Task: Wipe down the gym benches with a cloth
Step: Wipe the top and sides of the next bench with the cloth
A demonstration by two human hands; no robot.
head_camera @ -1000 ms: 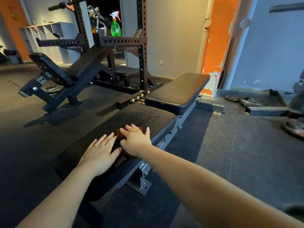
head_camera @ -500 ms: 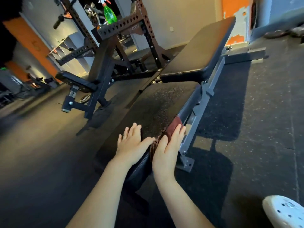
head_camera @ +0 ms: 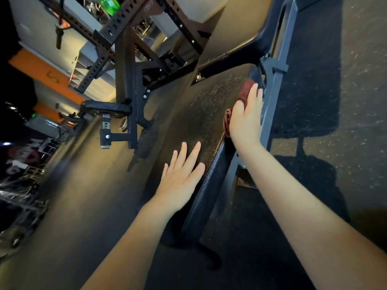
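— What stands at the far left?

— A dark steel rack (head_camera: 125,59) with rows of holes, and low beside it another bench pad (head_camera: 106,109). Something green (head_camera: 109,2) sits on the rack at the top edge of the view, too blurred to tell what it is.

— And the person's left hand?

— The left hand (head_camera: 180,181) lies flat on the near end of the black padded worktop (head_camera: 201,114), palm down, fingers straight and spread wide, holding nothing.

— Where is the cloth?

— The dark red cloth (head_camera: 245,92) is bunched along the worktop's right edge, toward its far end, pressed between that edge and the right hand. A fold of it shows past the fingertips and another by the heel of the palm.

— So the right hand grips it?

— No. The right hand (head_camera: 247,118) lies over it with straight fingers pointing away from the person, pressing the cloth against the side of the pad. The thumb is hidden.

— What lies further right?

— The grey metal frame (head_camera: 270,97) runs just beside the right hand, under the raised backrest (head_camera: 240,34). Beyond it is the dark speckled floor (head_camera: 345,101), where the bench casts a shadow.
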